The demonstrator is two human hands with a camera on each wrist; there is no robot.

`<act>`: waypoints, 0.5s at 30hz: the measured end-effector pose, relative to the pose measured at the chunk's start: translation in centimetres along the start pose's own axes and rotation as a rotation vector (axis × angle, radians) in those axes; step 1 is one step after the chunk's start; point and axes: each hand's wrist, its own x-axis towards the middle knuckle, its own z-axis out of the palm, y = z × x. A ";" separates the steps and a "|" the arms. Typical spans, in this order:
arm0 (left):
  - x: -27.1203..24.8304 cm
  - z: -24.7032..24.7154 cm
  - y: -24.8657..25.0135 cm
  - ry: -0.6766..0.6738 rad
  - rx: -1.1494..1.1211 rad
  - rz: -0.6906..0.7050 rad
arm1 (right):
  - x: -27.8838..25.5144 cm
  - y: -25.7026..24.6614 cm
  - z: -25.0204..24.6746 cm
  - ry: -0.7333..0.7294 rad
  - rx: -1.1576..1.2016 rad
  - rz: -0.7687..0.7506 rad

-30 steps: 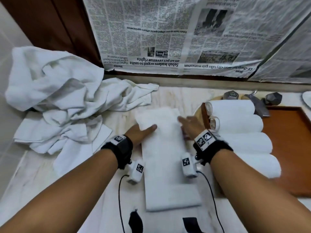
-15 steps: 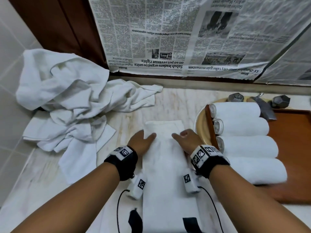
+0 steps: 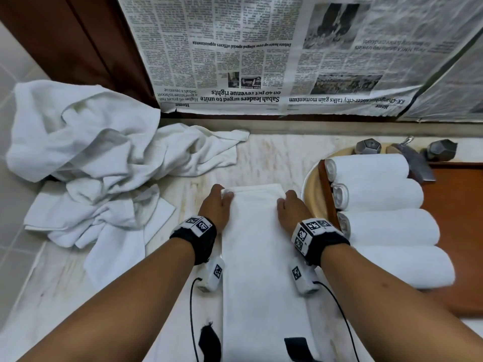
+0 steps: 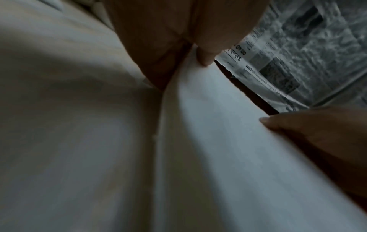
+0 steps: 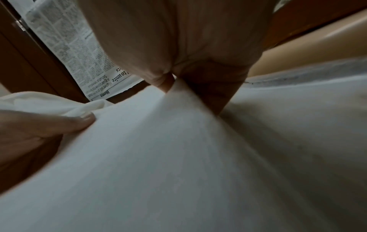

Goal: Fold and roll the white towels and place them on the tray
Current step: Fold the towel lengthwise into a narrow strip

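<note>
Left hand pinches folded towel edge; right hand thumb on towel; newspaper behind.

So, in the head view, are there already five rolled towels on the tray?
No, only four rolled towels lie side by side on the wooden tray; the folded towel is on the counter.

A bathroom is shown by the pale marble counter, the round basin with metal taps, the tiled wall, and white towels heaped at the side.
</note>
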 end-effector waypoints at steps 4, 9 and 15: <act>1.7 -0.1 0.6 -0.014 0.066 -0.020 | 0.2 -0.3 0.0 0.051 0.018 -0.016; 2.3 0.2 0.8 0.046 0.053 -0.073 | 0.6 -0.5 0.1 0.028 0.007 0.028; 2.3 0.2 0.7 0.180 -0.066 -0.010 | -0.1 -1.2 0.0 0.084 -0.087 0.072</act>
